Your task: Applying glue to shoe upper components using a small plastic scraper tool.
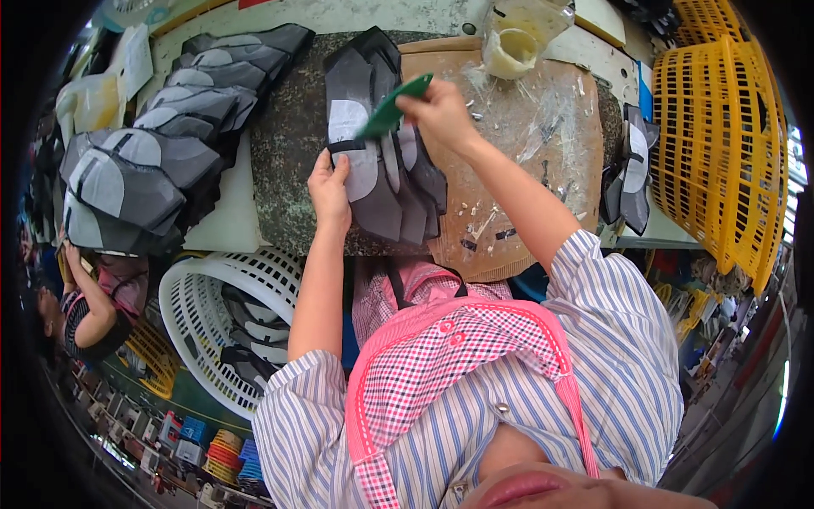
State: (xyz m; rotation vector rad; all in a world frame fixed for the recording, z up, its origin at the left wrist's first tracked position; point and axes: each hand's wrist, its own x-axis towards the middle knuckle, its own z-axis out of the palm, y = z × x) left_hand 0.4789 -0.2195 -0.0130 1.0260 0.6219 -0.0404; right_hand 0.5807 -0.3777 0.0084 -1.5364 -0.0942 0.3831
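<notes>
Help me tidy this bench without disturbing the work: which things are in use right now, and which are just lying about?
In use:
left hand pressing down the fanned grey and black pieces
right hand holding the green tool
brown work board

Lying about:
stacked grey pieces
white basket
yellow basket
plastic tub

Left hand (329, 188) pressing down a fanned stack of grey shoe pieces (386, 170) mid-bench; right hand (441, 114) holding a green brush (392, 109) over them. Glue jar (513, 38) standing at the far edge.
</notes>
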